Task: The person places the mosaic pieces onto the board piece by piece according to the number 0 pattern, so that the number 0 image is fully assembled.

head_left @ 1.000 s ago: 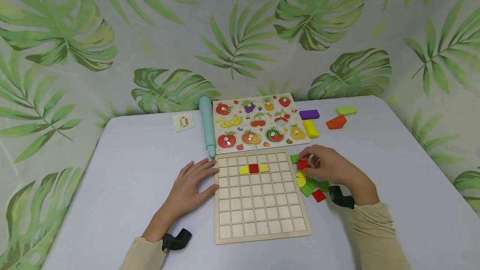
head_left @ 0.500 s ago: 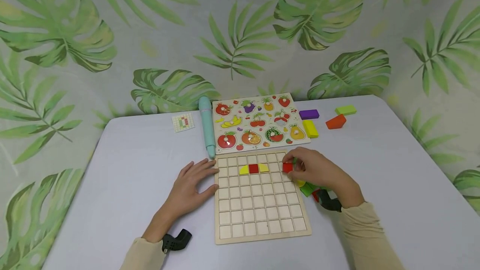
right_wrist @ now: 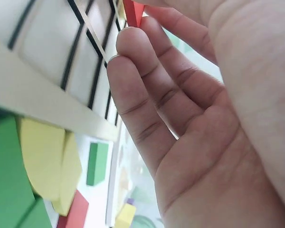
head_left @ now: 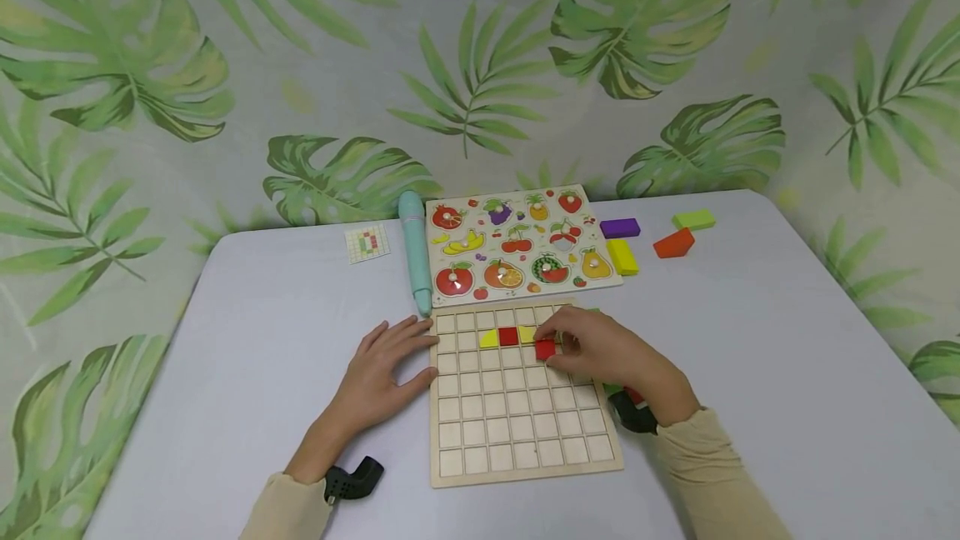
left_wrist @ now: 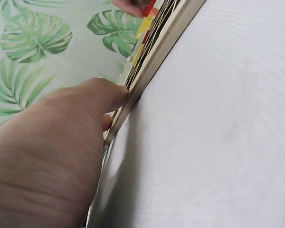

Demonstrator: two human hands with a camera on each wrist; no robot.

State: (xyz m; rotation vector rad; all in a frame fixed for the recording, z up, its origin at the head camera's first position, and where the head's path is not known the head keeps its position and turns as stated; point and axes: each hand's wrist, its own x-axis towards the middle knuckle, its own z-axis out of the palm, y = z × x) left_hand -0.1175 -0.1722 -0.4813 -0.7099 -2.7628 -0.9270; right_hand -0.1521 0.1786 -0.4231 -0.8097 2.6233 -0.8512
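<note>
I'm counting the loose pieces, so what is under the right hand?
The right hand pinches a red square tile over the grid board. Green and red bits peek out beside the wrist; any other pieces are covered.

Pale matt wooden grid board (head_left: 517,407), smooth painted red tile (head_left: 545,349)

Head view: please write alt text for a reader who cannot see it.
A person's right hand pinches a red square tile over a wooden grid board, just below a row of yellow, red and yellow tiles. The left hand rests flat against the board's left edge. A fruit puzzle, a teal pen and coloured blocks lie behind.
</note>
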